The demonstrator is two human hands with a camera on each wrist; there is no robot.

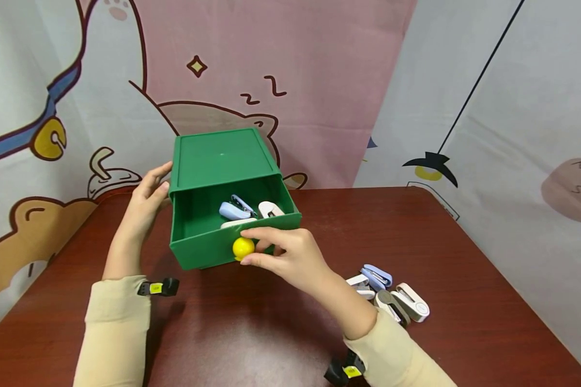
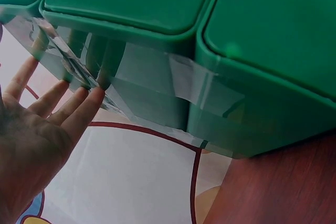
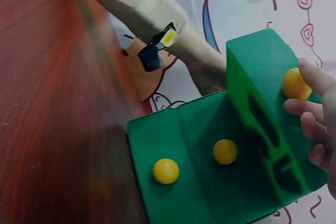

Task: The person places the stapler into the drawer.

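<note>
A green drawer cabinet (image 1: 222, 156) stands on the table with its top drawer (image 1: 205, 251) pulled out. Inside lie a blue stapler (image 1: 234, 211), a white stapler (image 1: 270, 209) and another white item, partly hidden by the drawer front. My right hand (image 1: 297, 255) pinches the drawer's round yellow knob (image 1: 243, 248) between thumb and forefinger. On the cabinet's left side, my left hand (image 1: 145, 204) touches the wall with its fingertips. Those fingers (image 2: 79, 114) are fairly straight against clear tape in the left wrist view.
Several staplers lie in a group on the table to the right, among them a blue stapler (image 1: 378, 277) and a white stapler (image 1: 413, 303). Below the open drawer, two more yellow knobs (image 3: 166, 171) show. A printed curtain (image 1: 329, 107) hangs behind the table (image 1: 465, 258).
</note>
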